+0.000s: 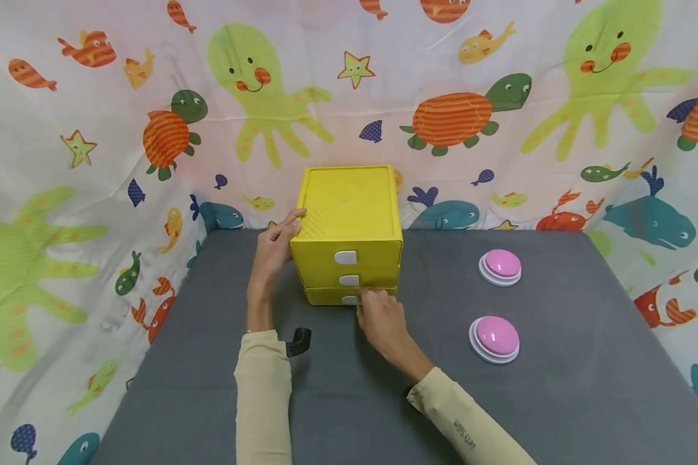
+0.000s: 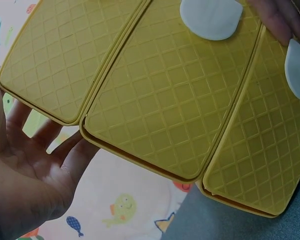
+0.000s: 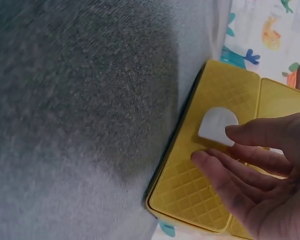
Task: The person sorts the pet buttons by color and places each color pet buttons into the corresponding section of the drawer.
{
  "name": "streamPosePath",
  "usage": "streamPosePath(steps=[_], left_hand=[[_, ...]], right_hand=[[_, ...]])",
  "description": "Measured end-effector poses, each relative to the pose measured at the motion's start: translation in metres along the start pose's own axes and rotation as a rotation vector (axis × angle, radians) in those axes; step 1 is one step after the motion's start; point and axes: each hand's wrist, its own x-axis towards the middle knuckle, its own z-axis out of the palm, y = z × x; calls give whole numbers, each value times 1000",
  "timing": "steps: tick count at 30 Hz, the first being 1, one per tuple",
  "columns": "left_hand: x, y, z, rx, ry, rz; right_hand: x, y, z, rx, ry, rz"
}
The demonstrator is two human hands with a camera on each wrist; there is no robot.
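A yellow three-drawer box [image 1: 349, 206] with white tab handles stands at the back of the table, its drawers pushed in. My left hand [image 1: 275, 248] rests against the box's left side, with fingers extended behind the edge in the left wrist view. At the bottom drawer, my right hand [image 1: 382, 323] is beside the white handle [image 3: 218, 126]. In the right wrist view the thumb tip overlaps the handle's edge. The index fingertip stands apart from the handle, and the other fingers are loosely bent. Whether any finger is behind the tab is hidden.
Two pink push buttons with white bases, a far one [image 1: 500, 267] and a near one [image 1: 494, 339], sit right of the box on the grey table [image 1: 349, 413]. A sea-animal curtain [image 1: 349, 116] hangs behind and along both sides.
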Motion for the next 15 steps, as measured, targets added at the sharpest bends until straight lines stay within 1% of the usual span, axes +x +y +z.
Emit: streamPosePath(steps=[7,11,15], left_hand=[[2,4,3,-2,10,-14],[5,6,3,3,8,-11],[6,6,2,2,5,-8]], right_hand=[[3,-1,3,46,-87,36],[5,-3,2,45,-82,33],[5,-5,0,37,-68,10]])
